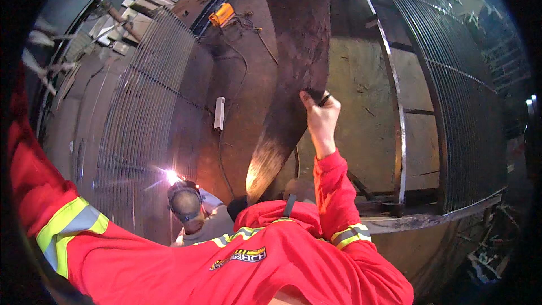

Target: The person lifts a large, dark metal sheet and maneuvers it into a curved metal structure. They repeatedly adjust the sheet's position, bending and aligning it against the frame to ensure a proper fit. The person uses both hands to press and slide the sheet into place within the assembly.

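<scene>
On my remote feed, the right hand [322, 116] is raised to the right edge of a long dark panel [302, 39], thumb and fingers drawn in narrow; I cannot tell whether they pinch the edge or a small item. The left hand lies outside my view, past the outstretched left sleeve [73, 231]. The panel runs ahead of the right hand and back along its left, its near end glowing orange. I judge it stiff and, if steel, heavy, its dull face not very slippery; I favour holds on both long edges, away from the lit end, which may be hot. Below left of the right hand, a co-worker [186, 206] works beside a welding glare [171, 177]. Farther left sits a white box [219, 114]; beyond it, a yellow machine [222, 15].
</scene>
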